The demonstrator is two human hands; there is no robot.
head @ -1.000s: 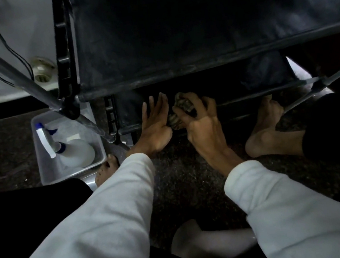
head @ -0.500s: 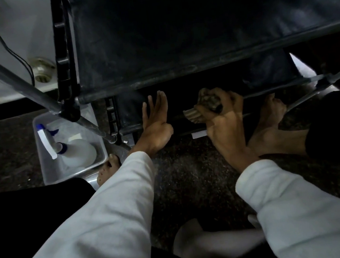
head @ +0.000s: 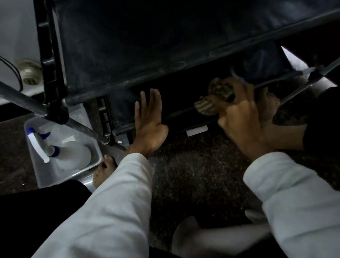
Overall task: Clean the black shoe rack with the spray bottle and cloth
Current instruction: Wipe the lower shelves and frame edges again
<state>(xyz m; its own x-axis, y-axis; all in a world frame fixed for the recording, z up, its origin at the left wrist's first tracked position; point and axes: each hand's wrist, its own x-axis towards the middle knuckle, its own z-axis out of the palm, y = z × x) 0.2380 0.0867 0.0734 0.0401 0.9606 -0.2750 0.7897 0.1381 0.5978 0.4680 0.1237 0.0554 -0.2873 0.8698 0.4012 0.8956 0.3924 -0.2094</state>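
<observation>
The right hand (head: pixel 240 117) grips a striped brownish cloth (head: pixel 212 99) against the black fabric shoe rack's (head: pixel 152 33) low front bar. The left hand (head: pixel 149 123), fingers straight, presses the bar at left.

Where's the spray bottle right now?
Head view, left side: the spray bottle lies in the clear tub on the floor, left of the left hand.

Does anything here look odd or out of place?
The spray bottle lies tilted in a clear tub, not upright, and a small white scrap lies on the floor under the rack. Nothing looks spilled or broken.
</observation>
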